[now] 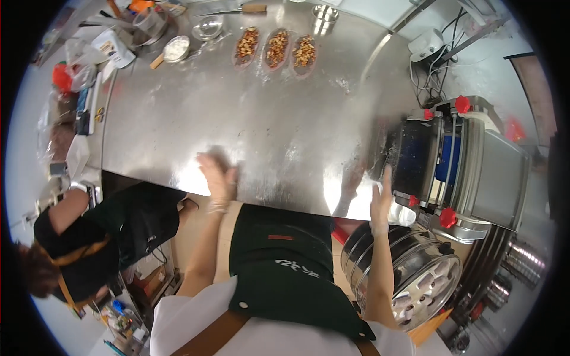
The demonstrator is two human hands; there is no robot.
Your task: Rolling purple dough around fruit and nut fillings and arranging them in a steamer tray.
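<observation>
My left hand (218,179) is over the front edge of the steel table (267,130), its fingers stretched and nothing held in it. A clear, thin glove seems to cover it, bunched at the wrist. Farther right, my right hand (380,199) is held edge-on with straight fingers, near the left side of a roller machine (454,160) with red knobs. Beside its wrist sits a rounded white object (402,215); its kind is unclear. I cannot tell whether the hand touches it.
Three oval clear trays (276,50) of chopped nuts stand at the back, by a steel cup (325,19). A bowl of white powder (176,49) is at the back left. Stacked steel steamers (404,273) stand below right. Another person (89,243) is at my left.
</observation>
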